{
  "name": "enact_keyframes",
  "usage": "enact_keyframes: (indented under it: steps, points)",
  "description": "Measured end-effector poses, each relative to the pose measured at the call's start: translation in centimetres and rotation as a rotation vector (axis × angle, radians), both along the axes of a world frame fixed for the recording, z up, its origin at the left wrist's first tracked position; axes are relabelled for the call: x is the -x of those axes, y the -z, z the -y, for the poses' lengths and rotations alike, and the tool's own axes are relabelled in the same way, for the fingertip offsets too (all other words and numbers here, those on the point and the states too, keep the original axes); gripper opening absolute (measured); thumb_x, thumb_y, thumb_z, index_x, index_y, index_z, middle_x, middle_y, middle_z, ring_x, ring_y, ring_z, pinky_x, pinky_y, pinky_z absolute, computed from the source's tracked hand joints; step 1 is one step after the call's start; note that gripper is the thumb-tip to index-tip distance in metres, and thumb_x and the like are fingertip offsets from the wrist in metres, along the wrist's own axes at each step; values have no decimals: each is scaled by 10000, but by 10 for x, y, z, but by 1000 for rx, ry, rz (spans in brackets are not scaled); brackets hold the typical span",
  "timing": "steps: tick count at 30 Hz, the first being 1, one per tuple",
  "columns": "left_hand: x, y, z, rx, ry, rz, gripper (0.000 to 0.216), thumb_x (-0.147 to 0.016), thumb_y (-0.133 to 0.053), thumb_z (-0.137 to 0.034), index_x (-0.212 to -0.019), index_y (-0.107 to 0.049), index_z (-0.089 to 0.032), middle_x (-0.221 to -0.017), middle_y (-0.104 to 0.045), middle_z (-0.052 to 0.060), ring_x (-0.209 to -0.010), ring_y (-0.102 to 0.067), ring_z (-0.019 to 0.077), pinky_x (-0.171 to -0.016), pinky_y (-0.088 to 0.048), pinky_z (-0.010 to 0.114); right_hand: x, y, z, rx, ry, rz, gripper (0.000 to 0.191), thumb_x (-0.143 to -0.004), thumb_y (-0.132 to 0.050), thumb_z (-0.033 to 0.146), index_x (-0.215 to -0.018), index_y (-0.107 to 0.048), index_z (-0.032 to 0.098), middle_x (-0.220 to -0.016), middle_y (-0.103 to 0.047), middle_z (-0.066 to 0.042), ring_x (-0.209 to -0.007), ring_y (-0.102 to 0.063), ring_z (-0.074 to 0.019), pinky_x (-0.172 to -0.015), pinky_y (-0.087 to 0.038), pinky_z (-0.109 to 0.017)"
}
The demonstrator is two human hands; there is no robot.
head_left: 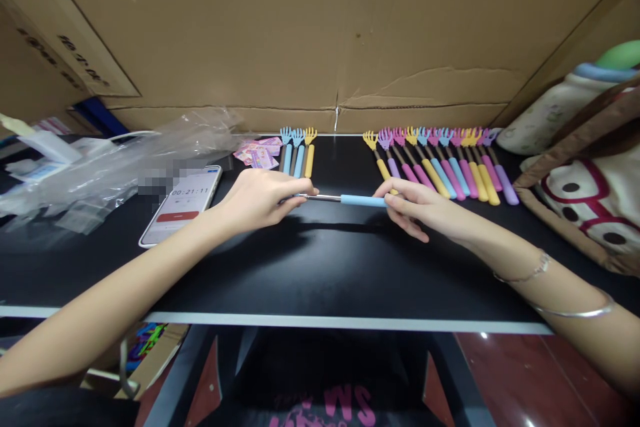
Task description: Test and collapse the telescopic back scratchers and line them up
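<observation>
A back scratcher (361, 200) with a light blue handle and a thin metal rod is held level above the black table. My left hand (267, 197) pinches its rod end; the scratching head is hidden by the fingers. At the handle's end, my right hand (417, 205) grips between thumb and fingers, the other fingers curled loosely. Behind my left hand lie three back scratchers (299, 153), two blue and one yellow. Beyond my right hand a row of several back scratchers (440, 163) in yellow, purple, pink and blue lies side by side, claws toward the cardboard.
Left of my hands are a phone (183, 203) showing a timer, clear plastic bags (115, 167) and small printed cards (260, 152). A cardboard wall (320, 27) closes off the back. On the right stand a bag (585, 207) and a bottle (545, 107). The table's pale edge (320, 320) runs in front.
</observation>
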State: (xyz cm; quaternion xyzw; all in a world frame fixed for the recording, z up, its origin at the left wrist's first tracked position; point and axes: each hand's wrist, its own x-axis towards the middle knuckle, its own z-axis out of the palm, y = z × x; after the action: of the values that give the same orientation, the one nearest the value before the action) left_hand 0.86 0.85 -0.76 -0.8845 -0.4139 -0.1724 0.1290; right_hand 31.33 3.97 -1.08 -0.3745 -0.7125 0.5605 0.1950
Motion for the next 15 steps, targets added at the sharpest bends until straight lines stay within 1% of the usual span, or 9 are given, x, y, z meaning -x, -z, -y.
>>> enact_keyframes:
  steps: [4, 10, 13, 15]
  points:
    - [-1, 0, 1, -49, 25, 0, 251, -938, -449, -313, -955, -693, -258, -808, -741, -11, -694, -663, 135, -531, -295, 233, 1, -1, 2, 36, -33, 8, 314, -925, -495, 503, -950, -454, 194, -497, -490, 91, -285, -391, -56, -297, -221, -197]
    - [-3, 1, 1, -90, 61, 7, 270, -953, -430, -312, -940, -694, -255, -817, -748, -16, -692, -668, 131, -536, -309, 234, 3, -4, 4, 56, -26, 53, 310, -944, -454, 496, -943, -464, 187, -482, -469, 90, -285, -368, -52, -319, -199, -211]
    - [-4, 0, 2, -90, 48, 5, 263, -949, -436, -321, -949, -691, -257, -817, -747, -15, -682, -667, 135, -530, -310, 233, 4, -4, 5, 28, -15, 62, 314, -940, -456, 499, -933, -473, 185, -468, -462, 91, -285, -362, -56, -331, -193, -225]
    - [-4, -1, 3, -79, 31, -1, 239, -939, -456, -326, -965, -684, -261, -819, -744, -18, -682, -670, 140, -532, -318, 233, 4, -4, 4, -10, -1, 67, 314, -937, -459, 496, -926, -481, 183, -458, -458, 92, -292, -368, -59, -349, -211, -230]
